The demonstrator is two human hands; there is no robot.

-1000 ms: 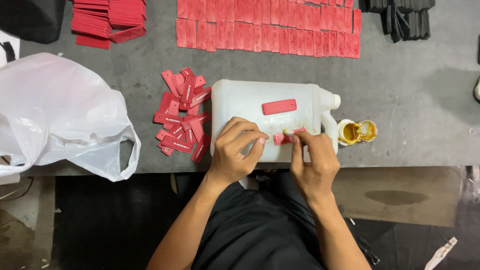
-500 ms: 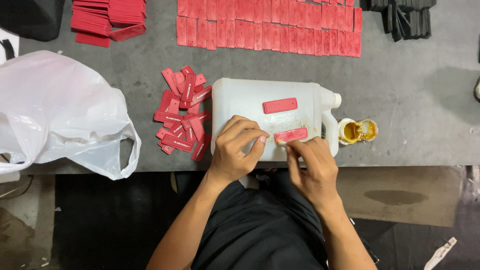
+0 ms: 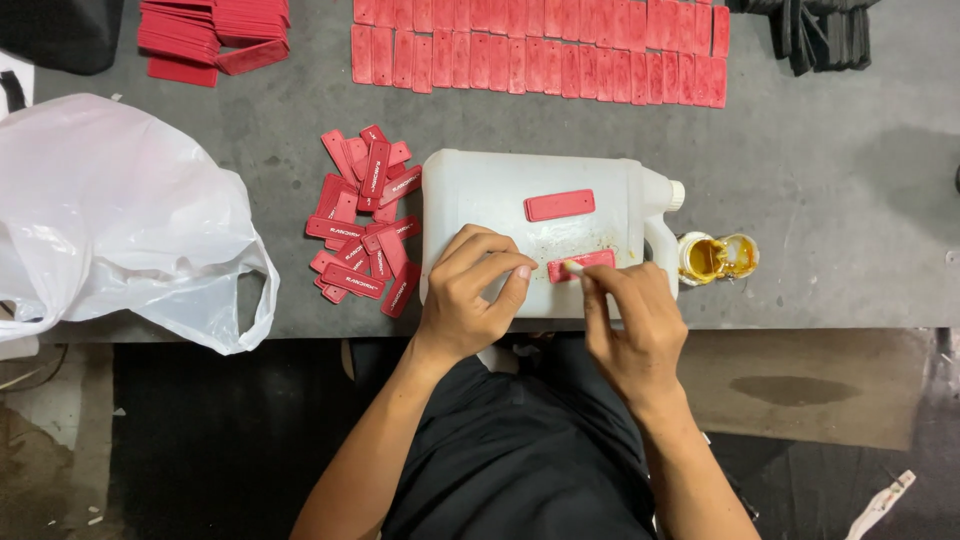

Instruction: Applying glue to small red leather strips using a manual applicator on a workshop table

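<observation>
Right hand (image 3: 630, 320) has shifted left along red tag (image 3: 582, 265) on jug (image 3: 480, 195).

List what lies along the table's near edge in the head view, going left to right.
White plastic bag → loose pile of red tags → left hand → right hand → small yellow glue pot.

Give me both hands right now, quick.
Left hand: curled, resting on the white jug, holding nothing visible.
Right hand: pinched on a small stick touching a red tag.
</observation>
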